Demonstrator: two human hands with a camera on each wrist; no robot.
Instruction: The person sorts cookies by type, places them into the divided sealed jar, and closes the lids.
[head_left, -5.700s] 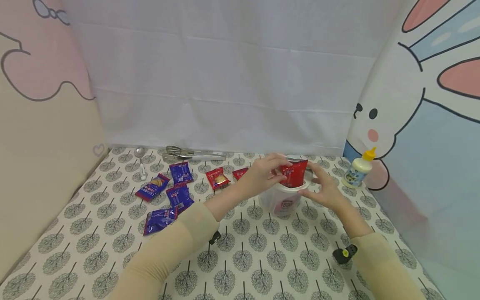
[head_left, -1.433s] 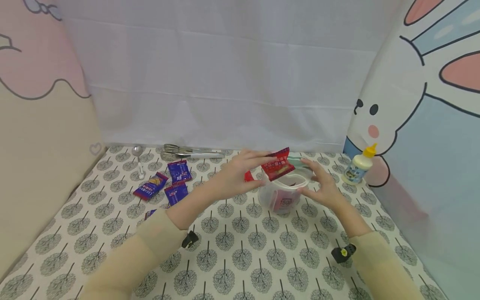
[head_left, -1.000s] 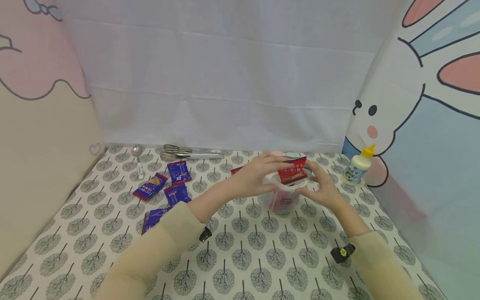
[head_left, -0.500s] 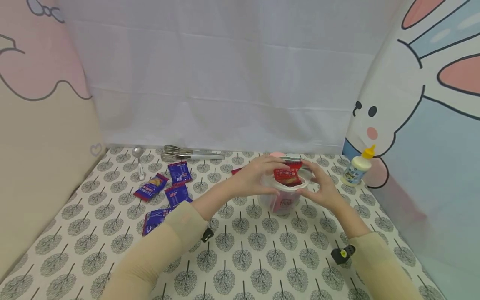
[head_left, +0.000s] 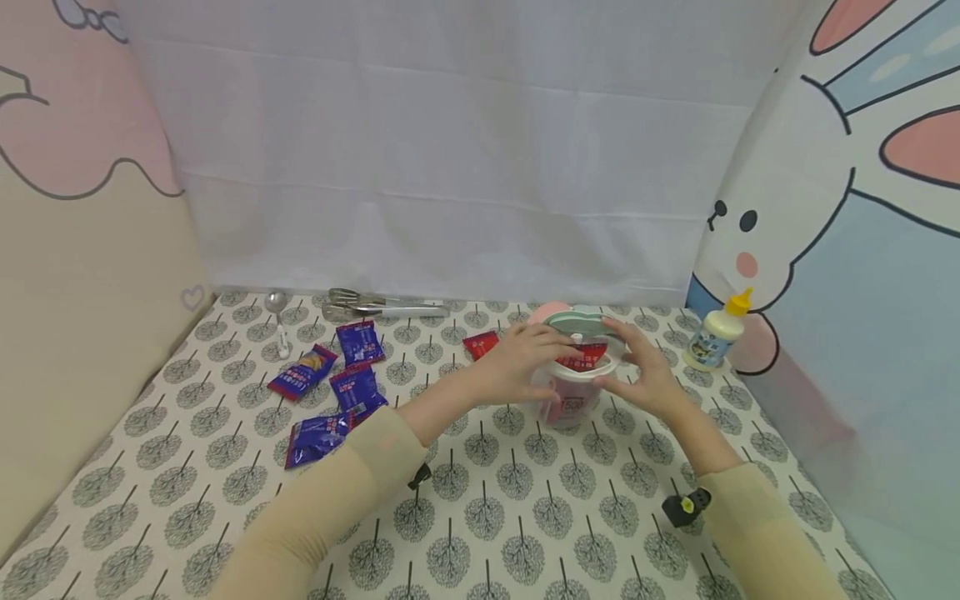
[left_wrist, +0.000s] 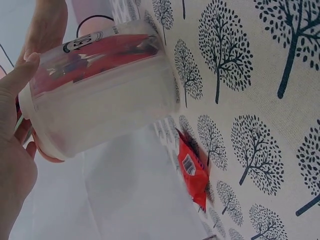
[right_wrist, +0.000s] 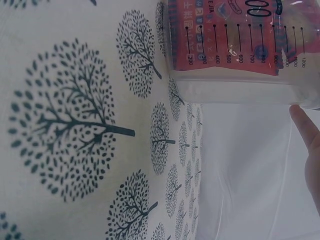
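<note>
A clear plastic tub (head_left: 573, 408) with a white rim stands on the table, holding red packets inside. Its green lid part (head_left: 577, 322) is raised at the back, and a pink rounded part (head_left: 550, 312) shows beside it. A red snack packet (head_left: 588, 357) sits slanted in the mouth, partly below the rim. My left hand (head_left: 517, 367) reaches over the left side of the mouth, fingers extended against the packet, thumb low outside the rim. My right hand (head_left: 648, 371) grips the tub's right side at the rim; in the right wrist view one fingertip (right_wrist: 300, 117) touches its edge.
Another red packet (head_left: 480, 343) lies left of the tub. Several blue snack packets (head_left: 357, 390) lie at the left, near a spoon (head_left: 279, 325). Metal tongs and a whisk-like utensil (head_left: 386, 307) lie at the back. A yellow-capped bottle (head_left: 712, 337) stands at the right.
The left hand took a red packet from the table to the tub; over the last half second the packet sank lower into the mouth. The right hand stays at the rim.
</note>
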